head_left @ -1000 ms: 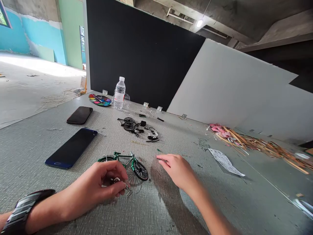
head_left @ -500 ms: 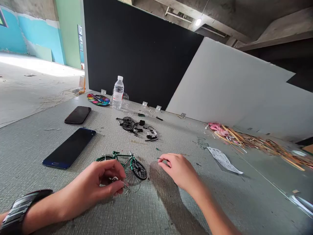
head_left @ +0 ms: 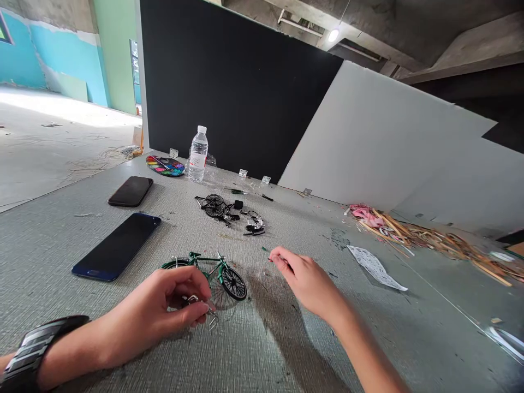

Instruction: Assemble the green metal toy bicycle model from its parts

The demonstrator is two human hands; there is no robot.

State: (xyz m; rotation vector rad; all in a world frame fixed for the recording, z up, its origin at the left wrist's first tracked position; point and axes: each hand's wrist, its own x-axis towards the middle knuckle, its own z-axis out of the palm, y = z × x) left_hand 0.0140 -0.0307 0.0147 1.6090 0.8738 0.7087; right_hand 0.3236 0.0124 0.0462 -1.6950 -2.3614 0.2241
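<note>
A small green model bicycle lies on the grey table, its black front wheel toward the right. My left hand rests just in front of it, fingers curled and pinching a small metal wire part. My right hand hovers to the right of the bicycle, thumb and fingertips pinched together around something thin that I cannot make out. A tiny green piece lies just beyond those fingertips. A dark watch is on my left wrist.
Two phones lie at the left, a blue one and a black one. Further back are black bicycle parts, a water bottle and a paint palette. A paper scrap and a pile of sticks lie at the right.
My right hand has lifted slightly and shifted forward and right, its fingertips closing into a pinch. My left hand and the bicycle have stayed in place.
</note>
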